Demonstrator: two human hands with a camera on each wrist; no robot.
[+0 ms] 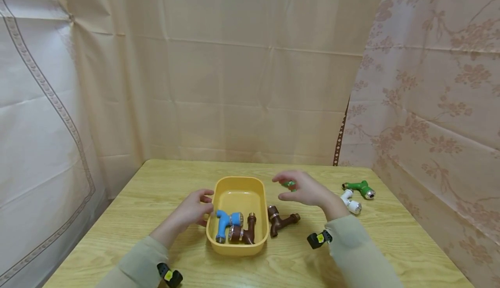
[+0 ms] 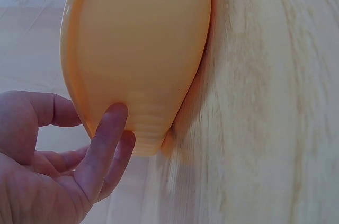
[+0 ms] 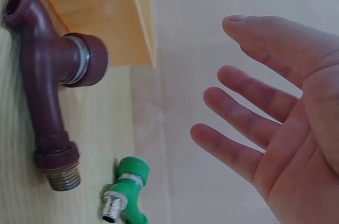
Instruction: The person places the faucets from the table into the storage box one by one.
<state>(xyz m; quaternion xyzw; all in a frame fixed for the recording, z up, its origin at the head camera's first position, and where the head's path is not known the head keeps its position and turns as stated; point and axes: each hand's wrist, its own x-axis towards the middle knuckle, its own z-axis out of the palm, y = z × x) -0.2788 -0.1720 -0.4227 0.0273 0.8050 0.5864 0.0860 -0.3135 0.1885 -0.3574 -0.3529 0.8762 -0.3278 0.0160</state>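
My left hand (image 1: 191, 210) is at the left side of a yellow plastic tub (image 1: 237, 250), its fingers loosely bent at the wall. In the left wrist view, fingertips lie against the outer wall (image 2: 143, 49) near one end. A blue tap (image 1: 223, 225) and a brown tap (image 1: 248, 235) lie inside the tub. My right hand (image 1: 302, 188) hovers right of the tub, fingers spread and palm bare in the right wrist view. Beyond it a green tap (image 3: 130, 187) lies on the table, partly hidden by the hand in the head view. Another brown tap (image 1: 277, 223) lies beside the tub.
Farther right on the wooden table (image 1: 164, 184) lie a second green tap (image 1: 361, 188) and a white tap (image 1: 350, 202), close together. Beige curtain (image 1: 250, 84) hangs behind the table, and a flowered cloth (image 1: 437, 106) hangs along the right side.
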